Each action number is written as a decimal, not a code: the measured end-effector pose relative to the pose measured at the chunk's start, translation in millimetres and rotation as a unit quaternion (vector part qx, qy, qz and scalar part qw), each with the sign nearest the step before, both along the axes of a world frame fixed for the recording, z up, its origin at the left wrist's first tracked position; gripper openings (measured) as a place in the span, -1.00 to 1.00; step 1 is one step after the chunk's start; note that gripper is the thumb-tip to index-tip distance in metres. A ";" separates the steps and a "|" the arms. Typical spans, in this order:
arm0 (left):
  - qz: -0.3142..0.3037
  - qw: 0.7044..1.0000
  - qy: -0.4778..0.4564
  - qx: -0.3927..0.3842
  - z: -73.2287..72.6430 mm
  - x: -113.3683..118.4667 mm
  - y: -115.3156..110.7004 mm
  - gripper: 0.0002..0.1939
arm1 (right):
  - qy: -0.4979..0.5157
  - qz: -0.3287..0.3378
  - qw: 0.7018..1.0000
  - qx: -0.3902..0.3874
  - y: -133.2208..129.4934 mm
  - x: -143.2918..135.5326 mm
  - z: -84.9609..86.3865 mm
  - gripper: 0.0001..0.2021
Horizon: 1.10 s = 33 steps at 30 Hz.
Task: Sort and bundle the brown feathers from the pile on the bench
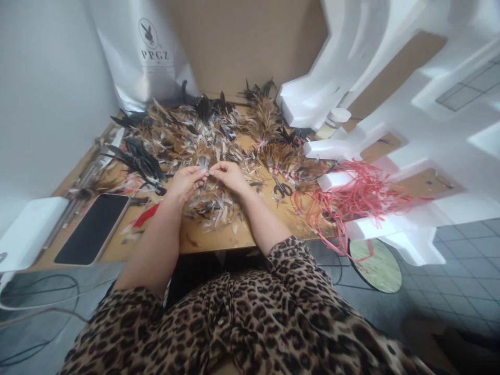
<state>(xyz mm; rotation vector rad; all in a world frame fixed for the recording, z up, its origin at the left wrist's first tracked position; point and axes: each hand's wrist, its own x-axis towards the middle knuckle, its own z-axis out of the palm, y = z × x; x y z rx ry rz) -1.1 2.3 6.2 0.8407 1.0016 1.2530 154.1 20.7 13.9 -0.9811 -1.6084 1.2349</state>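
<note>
l hand [186, 181] clamped on pale feather [203, 162]; r hand [231, 176] fingertips tog. nr it, grip unclear; loose feathers [213, 210] abt.

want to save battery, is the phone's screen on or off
Off, it appears: the phone lies face up on the table, its glass plain dark with nothing displayed

A small pale feather tuft, held fluffy end up among loose feathers.
The grey-white feather tuft [203, 162] fans toward twelve o'clock, its lower end pinched in the fingers of the left hand [186, 181] and right hand [230, 176]; its finer detail is too small to tell. A heap of loose feathers [207, 141], brown, white and black, spreads from ten to one o'clock beyond it on the bench [242, 237], with more scattered at six o'clock.
</note>
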 end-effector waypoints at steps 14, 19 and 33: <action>0.120 0.988 -0.100 0.001 4.1 -11.9 7.6 -0.97 | -0.119 0.216 0.968 0.050 -10.6 17.6 24.5 -0.73; 0.132 0.986 -0.102 0.012 2.9 -11.2 7.7 -0.94 | -0.080 0.105 0.991 0.035 -0.1 19.0 15.6 -0.84; 0.093 0.990 -0.104 -0.010 4.1 -8.5 6.2 -0.92 | -0.443 -0.010 0.888 0.126 5.7 26.7 2.9 -0.76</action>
